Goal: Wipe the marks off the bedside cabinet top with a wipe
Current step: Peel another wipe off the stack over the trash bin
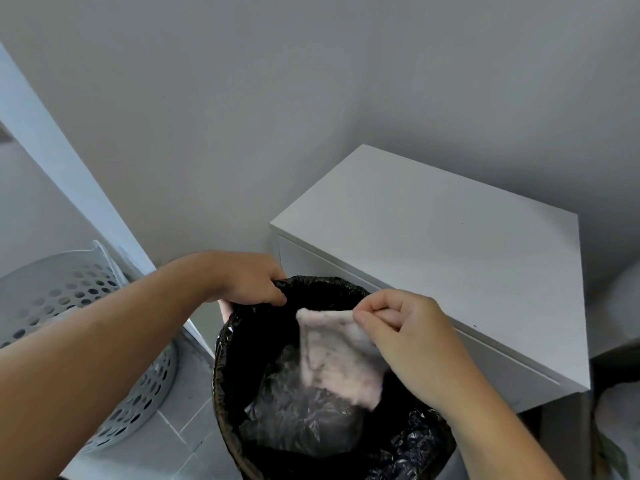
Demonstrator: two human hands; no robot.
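- Pinching the one crumpled, pale pink stained wipe [337, 355] by its top corner in the right hand [412, 344], thumb and forefinger closed on the cloth.
- Hanging down and to the left of that grip, long axis sloping downward, directly over the open mouth of the one round bin lined with a black plastic bag [311, 441].
- Clenching the left hand [249, 282] on the liner's far rim, just up-left of the wipe but not touching it; right hand nearer.
- Probably only letting go now: straight drop below the grip.
- Lying beyond and right of the grip, one white rectangular bedside cabinet tabletop [433, 237], seemingly clean save tiny specks.
- Sitting far left, one grey perforated plastic laundry basket [69, 306].
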